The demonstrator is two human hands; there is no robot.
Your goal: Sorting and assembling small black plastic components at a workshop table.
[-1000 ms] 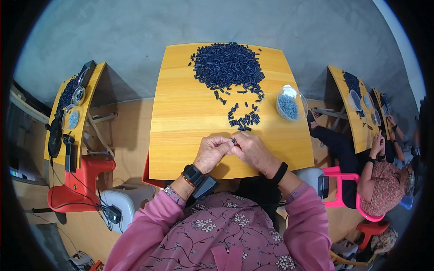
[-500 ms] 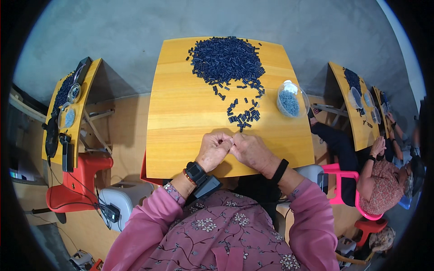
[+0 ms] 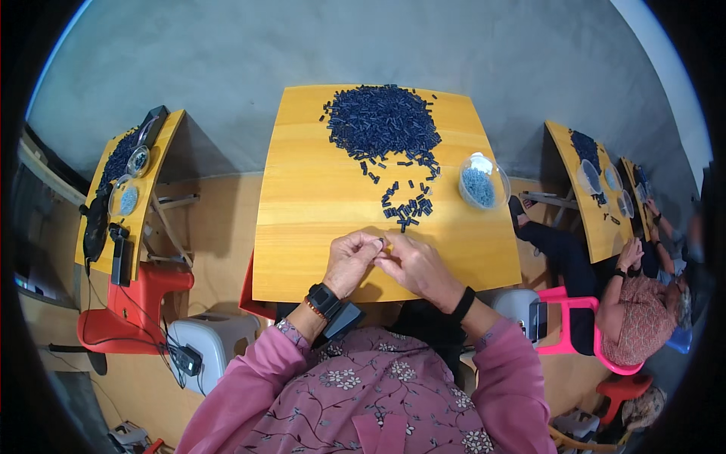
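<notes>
Over the near part of the wooden table (image 3: 318,197), my left hand (image 3: 352,259) pinches a small dark piece (image 3: 381,241), mostly covered by the fingertips. My right hand (image 3: 414,265) meets it there, its thumb and forefinger bent together; whether a second part sits between them is too small to see. Just beyond my hands lies a loose group of short dark-blue plastic pieces (image 3: 408,206). Farther back is a large heap of the same pieces (image 3: 382,121). To the right stands a clear round tub (image 3: 505,185) with small light-blue parts (image 3: 476,185) and something white at its rim.
A side table (image 3: 151,181) at left carries dark pieces, tubs and black devices, with a red stool (image 3: 136,310) and grey stool (image 3: 215,340) near it. At right, a person (image 3: 639,310) sits on a pink chair (image 3: 563,318) beside another table (image 3: 590,197).
My fingertips have parted a little, and the dark piece now shows between them. My right hand has turned slightly, its thumb lower. The whole view has shifted, with the table appearing lower.
</notes>
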